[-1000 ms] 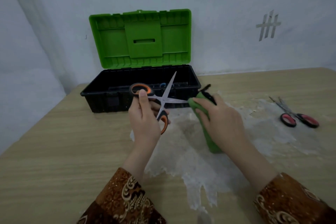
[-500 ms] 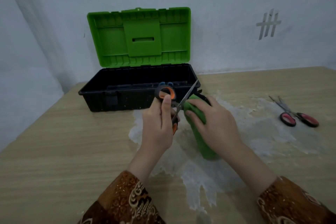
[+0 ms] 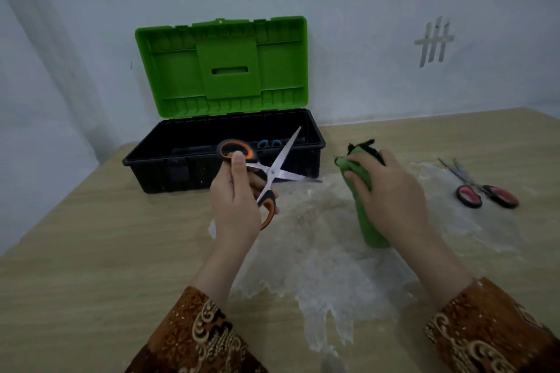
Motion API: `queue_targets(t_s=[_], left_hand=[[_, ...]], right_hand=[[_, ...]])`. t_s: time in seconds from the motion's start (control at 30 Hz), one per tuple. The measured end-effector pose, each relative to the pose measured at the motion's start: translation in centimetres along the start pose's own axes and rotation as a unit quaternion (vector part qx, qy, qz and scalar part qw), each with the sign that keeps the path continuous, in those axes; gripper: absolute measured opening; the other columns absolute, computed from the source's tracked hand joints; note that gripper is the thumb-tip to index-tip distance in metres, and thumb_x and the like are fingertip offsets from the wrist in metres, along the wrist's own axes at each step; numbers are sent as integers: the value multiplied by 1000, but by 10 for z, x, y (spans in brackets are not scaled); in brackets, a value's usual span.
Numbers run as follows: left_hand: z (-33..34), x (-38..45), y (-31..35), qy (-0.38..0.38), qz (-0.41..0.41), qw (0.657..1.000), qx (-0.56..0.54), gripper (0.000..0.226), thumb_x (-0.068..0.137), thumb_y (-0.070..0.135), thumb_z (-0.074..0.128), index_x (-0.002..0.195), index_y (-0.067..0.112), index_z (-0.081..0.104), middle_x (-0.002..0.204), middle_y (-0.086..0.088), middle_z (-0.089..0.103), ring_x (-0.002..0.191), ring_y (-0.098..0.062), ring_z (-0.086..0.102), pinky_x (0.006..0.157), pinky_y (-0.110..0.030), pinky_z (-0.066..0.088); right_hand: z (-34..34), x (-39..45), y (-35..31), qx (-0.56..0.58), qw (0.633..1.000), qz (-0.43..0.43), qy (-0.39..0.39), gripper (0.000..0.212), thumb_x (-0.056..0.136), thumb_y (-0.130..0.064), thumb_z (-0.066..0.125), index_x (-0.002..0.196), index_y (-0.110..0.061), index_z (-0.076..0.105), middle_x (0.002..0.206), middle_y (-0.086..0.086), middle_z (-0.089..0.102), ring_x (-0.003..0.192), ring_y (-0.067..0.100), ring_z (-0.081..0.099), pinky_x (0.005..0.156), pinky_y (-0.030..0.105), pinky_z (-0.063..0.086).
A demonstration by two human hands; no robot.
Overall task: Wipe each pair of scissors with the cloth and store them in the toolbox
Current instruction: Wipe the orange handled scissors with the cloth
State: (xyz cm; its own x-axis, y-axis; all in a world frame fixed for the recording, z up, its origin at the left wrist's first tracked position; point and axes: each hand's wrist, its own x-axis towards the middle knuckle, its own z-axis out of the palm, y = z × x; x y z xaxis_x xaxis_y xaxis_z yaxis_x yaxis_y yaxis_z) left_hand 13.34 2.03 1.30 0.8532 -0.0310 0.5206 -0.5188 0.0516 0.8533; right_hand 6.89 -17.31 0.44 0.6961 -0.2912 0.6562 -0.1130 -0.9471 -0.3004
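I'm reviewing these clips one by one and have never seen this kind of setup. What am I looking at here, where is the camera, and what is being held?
There is no machine: a person works with bare hands, and the single camera sits on their head, looking forward and down. The left hand grips the orange-handled scissors, blades spread open, in front of the toolbox. The right hand holds a green cloth, its fingers curled round it, clear of the blades. The toolbox stands open on the wooden table, green lid upright; something blue shows inside. Red-handled scissors lie on the table to the right. A whitish patch covers the table under the hands; I cannot tell what it is.
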Motion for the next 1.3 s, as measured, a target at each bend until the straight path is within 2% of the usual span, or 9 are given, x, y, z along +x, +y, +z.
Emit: queue_targets(t_s=[0.1,0.23,0.4,0.53,0.77,0.93,1.1,1.17,1.3], left_hand=[[3,1,-7,-71,-47,996,18,40,105,31,31,81,6,49,57,-28,56,39,-29,52,42,-45,47],[4,-1,-6,-147,-80,985,40,38,105,33,32,84,9,52,59,-30,59,41,-28,53,51,-53,45],[-9,6,2,-208,-125,970,-22,33,105,30,32,85,10,49,50,-17,55,44,-38,51,37,-34,47],[-8,5,3,-226,-134,965,-17,33,105,31,31,84,13,49,49,-14,57,47,-40,53,37,-31,47],[0,2,0,-134,-100,985,-28,37,105,29,30,85,5,50,54,-25,53,38,-29,51,37,-31,45],[12,-9,-8,-59,-44,997,2,39,103,38,34,77,16,53,59,-31,55,51,-45,53,49,-53,44],[11,-8,-12,7,-41,999,2,39,104,28,33,82,10,59,71,-5,65,65,-13,63,61,-30,51],[11,-7,-10,8,-44,999,-3,42,104,32,33,85,7,60,75,-14,67,68,-22,65,65,-41,54],[15,-10,-5,-4,-60,998,-33,44,103,42,33,84,8,53,67,-36,51,56,-53,53,48,-63,47]], right_hand=[[-7,1,-13,83,987,-102,88,30,96,-33,53,120,-20,65,99,9,58,56,18,51,45,20,38],[2,-8,-32,54,972,-225,-31,36,94,-35,48,128,-30,58,105,8,56,56,18,54,43,29,48],[12,-6,-25,-22,987,-157,-34,37,80,-21,73,116,-24,65,97,13,56,49,25,53,35,28,43],[13,-4,-7,-60,992,-109,-26,23,79,-17,74,100,-14,67,87,13,52,45,17,33,38,18,25],[-1,4,7,14,998,-8,67,30,93,-24,56,122,-20,63,101,12,52,57,20,43,49,20,29],[4,-7,-29,99,988,-117,24,36,94,-38,44,122,-26,64,104,11,57,60,18,53,50,27,48],[17,-21,-52,88,967,-233,-46,35,94,-33,43,120,-27,65,98,9,57,53,22,54,41,33,47],[17,-18,-50,62,973,-223,-20,30,94,-29,48,118,-30,66,97,9,58,51,23,53,38,34,46],[13,-15,-46,32,986,-161,23,29,88,-18,59,114,-27,69,97,12,59,44,23,48,34,33,44]])
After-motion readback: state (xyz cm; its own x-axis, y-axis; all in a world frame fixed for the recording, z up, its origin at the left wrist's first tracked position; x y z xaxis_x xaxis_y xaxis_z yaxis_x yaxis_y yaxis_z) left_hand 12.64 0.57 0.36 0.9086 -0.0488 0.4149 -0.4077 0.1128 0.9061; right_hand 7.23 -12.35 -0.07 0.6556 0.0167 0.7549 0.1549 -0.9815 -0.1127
